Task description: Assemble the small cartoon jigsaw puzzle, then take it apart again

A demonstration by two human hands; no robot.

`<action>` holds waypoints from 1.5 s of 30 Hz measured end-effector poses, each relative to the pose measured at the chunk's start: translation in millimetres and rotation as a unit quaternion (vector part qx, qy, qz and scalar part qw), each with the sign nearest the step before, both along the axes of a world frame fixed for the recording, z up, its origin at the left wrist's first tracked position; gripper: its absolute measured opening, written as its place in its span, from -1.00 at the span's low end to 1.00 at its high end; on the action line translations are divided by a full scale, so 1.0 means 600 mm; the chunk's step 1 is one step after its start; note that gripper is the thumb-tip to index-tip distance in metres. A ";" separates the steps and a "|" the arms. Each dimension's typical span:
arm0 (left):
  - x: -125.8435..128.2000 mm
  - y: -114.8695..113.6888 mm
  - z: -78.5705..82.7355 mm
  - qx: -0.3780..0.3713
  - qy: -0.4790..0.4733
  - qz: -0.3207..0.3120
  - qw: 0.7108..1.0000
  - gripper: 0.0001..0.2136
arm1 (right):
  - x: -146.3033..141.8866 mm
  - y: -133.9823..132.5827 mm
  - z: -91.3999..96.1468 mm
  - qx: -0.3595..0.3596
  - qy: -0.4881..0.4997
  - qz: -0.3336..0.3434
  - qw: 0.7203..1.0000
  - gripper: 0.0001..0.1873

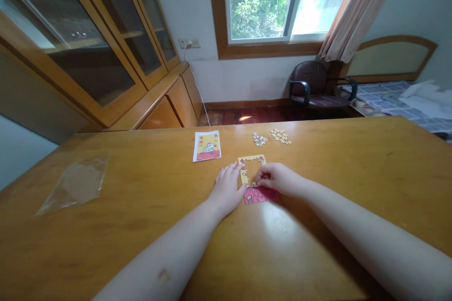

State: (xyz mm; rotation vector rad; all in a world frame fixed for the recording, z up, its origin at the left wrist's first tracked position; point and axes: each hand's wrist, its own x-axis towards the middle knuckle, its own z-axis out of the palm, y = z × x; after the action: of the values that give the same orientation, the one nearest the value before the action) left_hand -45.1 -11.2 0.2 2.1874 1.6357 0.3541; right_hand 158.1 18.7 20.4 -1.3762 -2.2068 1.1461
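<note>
A partly assembled jigsaw puzzle [254,195] lies on the wooden table, its yellow border and pink lower part joined around a gap where the tabletop shows. My left hand [229,186] rests flat along the puzzle's left edge, fingers stretched out. Over the lower right of the gap, my right hand [280,178] has its fingertips pinched together at the pink rows; what is between them is hidden. Beyond the puzzle are a small pile of loose pieces with white and coloured faces [260,139] and a pile of yellowish pieces [280,136]. A reference picture [207,146] lies to the left.
A clear plastic bag [76,181] lies flat at the table's left. Past the far edge of the table [141,174] stand a glass-doored cabinet [106,56], an office chair [314,84] and a bed [391,96]. A white cable [196,80] hangs from a wall socket.
</note>
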 end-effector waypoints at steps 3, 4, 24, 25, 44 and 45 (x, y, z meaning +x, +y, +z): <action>0.000 -0.001 0.001 0.008 -0.014 0.008 1.000 -0.50 | -0.004 -0.023 -0.006 0.030 0.001 0.029 0.999 -0.92; -0.001 -0.001 0.000 0.015 -0.024 0.010 1.000 -0.51 | -0.006 -0.025 -0.009 0.051 0.003 0.037 0.998 -0.92; 0.008 -0.044 0.053 0.055 0.101 -0.143 0.983 -0.68 | 0.011 -0.057 -0.006 0.312 -0.114 0.164 0.929 -0.70; 0.008 -0.044 0.052 0.054 0.106 -0.146 0.982 -0.68 | 0.012 -0.055 -0.007 0.311 -0.117 0.163 0.929 -0.70; 0.001 -0.035 0.042 0.063 0.117 -0.127 0.983 -0.68 | 0.011 -0.049 -0.015 0.304 -0.118 0.151 0.933 -0.70; 0.001 -0.035 0.041 0.063 0.117 -0.128 0.983 -0.68 | 0.011 -0.049 -0.015 0.304 -0.118 0.151 0.933 -0.71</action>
State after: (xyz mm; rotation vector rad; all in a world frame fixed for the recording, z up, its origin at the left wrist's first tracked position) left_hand -44.8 -31.9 24.7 2.5820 1.4519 0.1353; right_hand 164.5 -10.9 11.5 -0.9629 -2.6896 0.3032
